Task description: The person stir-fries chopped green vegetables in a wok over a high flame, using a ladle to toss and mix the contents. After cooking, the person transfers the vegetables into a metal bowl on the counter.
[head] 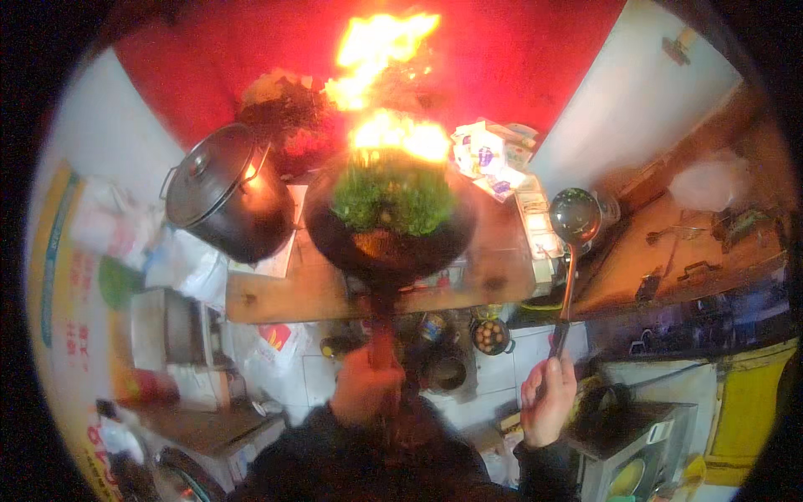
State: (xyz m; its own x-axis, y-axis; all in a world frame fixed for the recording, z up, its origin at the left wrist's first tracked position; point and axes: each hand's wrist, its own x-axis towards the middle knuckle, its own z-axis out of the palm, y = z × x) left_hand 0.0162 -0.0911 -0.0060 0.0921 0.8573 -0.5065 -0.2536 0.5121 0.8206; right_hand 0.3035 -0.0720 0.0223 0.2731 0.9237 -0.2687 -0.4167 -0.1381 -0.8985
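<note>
A dark wok [395,257] full of green leafy vegetables [392,204] is in front of me, with tall flames [395,135] at its far edge. My left hand [367,386] is closed round the wok's handle [381,339], which points towards me. To the right, my right hand [549,395] grips the dark end of a long-handled metal ladle [574,216]. The ladle's bowl is raised to the right of the wok, with green bits visible on it. The wok and the left hand are somewhat blurred.
A large lidded pot [235,201] stands left of the wok on a wooden counter [282,301]. Cartons [495,157] lie at the back right. A pot of eggs [491,337] sits lower down. Utensils lie on a wooden surface [633,270] at right. Behind rises a red wall [514,50].
</note>
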